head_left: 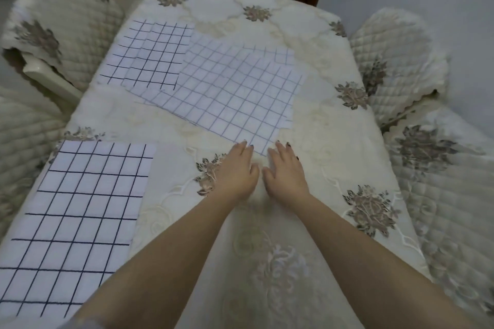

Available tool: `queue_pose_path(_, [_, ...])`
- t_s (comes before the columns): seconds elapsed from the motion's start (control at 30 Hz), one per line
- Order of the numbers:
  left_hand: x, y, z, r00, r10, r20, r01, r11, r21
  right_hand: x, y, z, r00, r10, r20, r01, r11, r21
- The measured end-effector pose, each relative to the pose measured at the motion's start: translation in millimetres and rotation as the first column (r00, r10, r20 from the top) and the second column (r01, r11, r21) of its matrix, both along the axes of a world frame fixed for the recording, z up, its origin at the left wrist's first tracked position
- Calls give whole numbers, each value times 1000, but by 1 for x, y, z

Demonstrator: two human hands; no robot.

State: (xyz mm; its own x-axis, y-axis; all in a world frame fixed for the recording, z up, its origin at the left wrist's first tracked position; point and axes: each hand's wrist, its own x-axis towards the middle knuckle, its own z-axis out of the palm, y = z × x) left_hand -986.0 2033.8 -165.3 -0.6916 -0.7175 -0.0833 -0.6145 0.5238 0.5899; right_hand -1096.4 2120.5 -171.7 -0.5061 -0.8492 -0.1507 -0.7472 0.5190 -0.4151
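The left hand (238, 168) is lying flat with its fingers straight and close together, holding nothing. Its fingertips are meeting the near edge of the pale-lined checked cloth (232, 93). Just beside it, the right hand (284, 168) is lying in the same way, palm down and fingers extended, with the tips resting on the cloth's near corner. The two thumbs are almost touching, and both bare forearms are stretching in from the bottom of the view.

The pale-lined checked cloth is lying spread out in the middle of the table cover (320, 141). It is turned at an angle, so one corner is pointing toward the person, and some of its edges are showing doubled layers. At its far left, a dark-lined checked cloth (149, 53) is overlapping it. A second dark-lined cloth (80, 208) is sitting flat at the near left of the table, well apart from the hands.

The cream cover, which is quilted with brown flower motifs, is draping the whole table. Chairs in matching quilted covers are standing on the left (61, 21) and on the right (395, 61).
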Motion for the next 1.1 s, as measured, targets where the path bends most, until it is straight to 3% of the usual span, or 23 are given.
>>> queue_pose_path(0.1, [-25,-11,-18,962,-86,257,111,991,-81,-10,-22,-11,993,87,-84,-77,990,118])
queue_pose_path(0.23, [-33,-12,-35,918,-73,390,136,981,-138,-15,-25,-24,973,161,-165,-129,973,189])
queue_pose_path(0.9, [35,73,-32,886,-136,443,232,958,-170,47,65,-26,969,161,-186,-117,968,223])
queue_pose_path(1.1, [74,117,-37,891,-168,423,261,950,-174,90,113,-25,973,67,-222,-15,973,232])
